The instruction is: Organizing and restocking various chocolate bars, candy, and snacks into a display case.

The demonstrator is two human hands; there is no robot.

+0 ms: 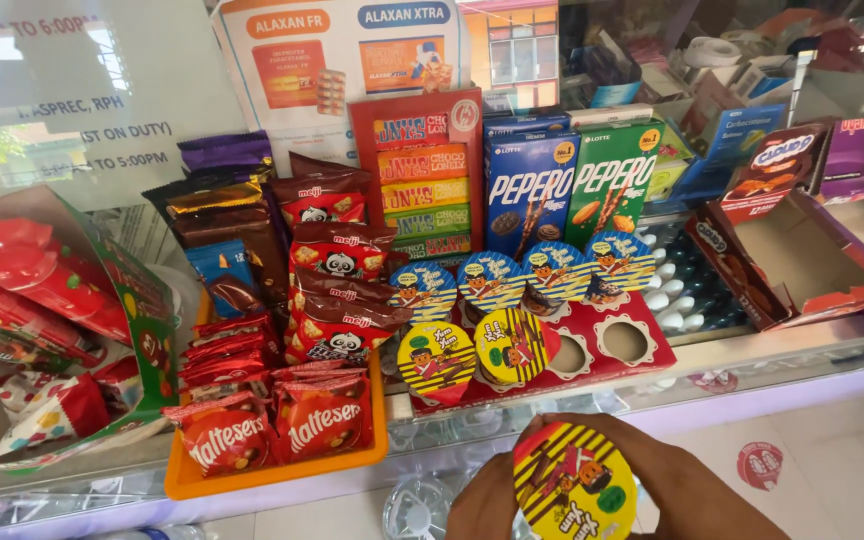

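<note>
Both hands sit at the near edge of the view, below the glass counter (752, 365). The left hand (482, 500) and the right hand (682, 485) together clasp a round snack cup (574, 483), its flat foil lid striped yellow and red with a cartoon figure, tilted toward the camera. The left hand's fingers curl on the cup's left rim and the right hand wraps its right side.

Just beyond, on the counter, stands a red cardboard display tray (652, 355) with round cut-out holes; two holes at its right are bare, the others hold like cups (472, 355), some yellow-lidded, some blue-lidded. Left of it an orange plastic tray (282, 470) carries glossy red candy pouches (322, 415) and crinkly brown biscuit bags (342, 250). Farther back stand tall boxes of biscuit sticks (572, 190), blue and green. At far right lies an open, empty cardboard carton (802, 260).
</note>
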